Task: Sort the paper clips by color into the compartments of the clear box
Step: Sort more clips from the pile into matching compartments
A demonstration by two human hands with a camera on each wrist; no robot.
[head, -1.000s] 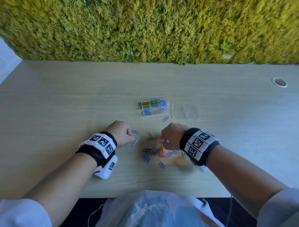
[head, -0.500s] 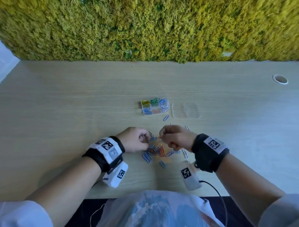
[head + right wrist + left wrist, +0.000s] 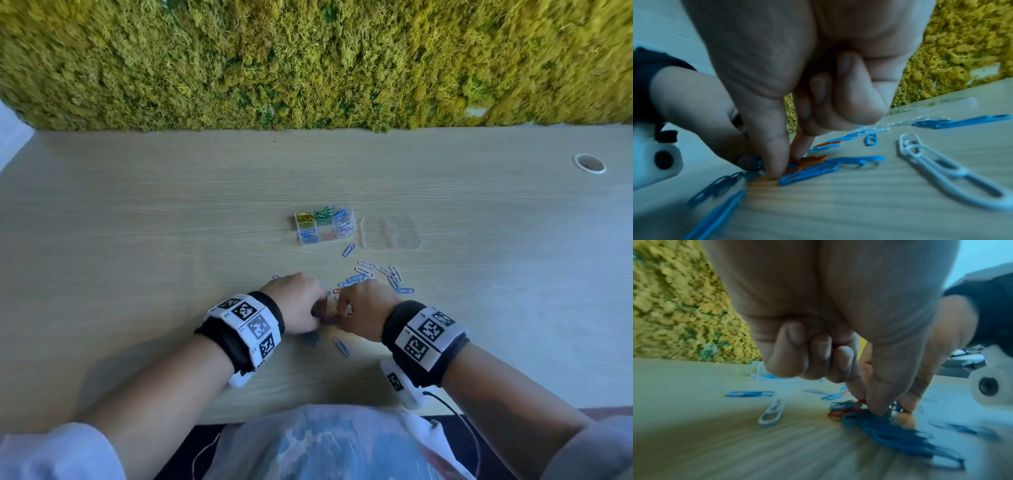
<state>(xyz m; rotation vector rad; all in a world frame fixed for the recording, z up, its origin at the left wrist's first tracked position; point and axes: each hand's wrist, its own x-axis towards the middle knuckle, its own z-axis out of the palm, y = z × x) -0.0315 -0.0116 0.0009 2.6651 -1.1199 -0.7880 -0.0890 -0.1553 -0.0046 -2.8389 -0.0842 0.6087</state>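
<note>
The clear box stands mid-table, its compartments holding yellow, green, blue, white and orange clips. Nearer me lies a tangled pile of blue and orange paper clips. My left hand pinches down into it with thumb and forefinger, on blue clips as far as I can tell; its other fingers are curled. My right hand meets it fingertip to fingertip and pinches an orange clip. In the head view both hands cover most of the pile.
The box's clear lid lies flat to its right. Loose white and blue clips are scattered beyond my right hand, and one blue clip lies by the box. A moss wall backs the table; a cable hole is at the far right.
My left hand has moved right from beside the pile to meet my right hand over it. Both hands now pinch into the tangle, fingertips together.
</note>
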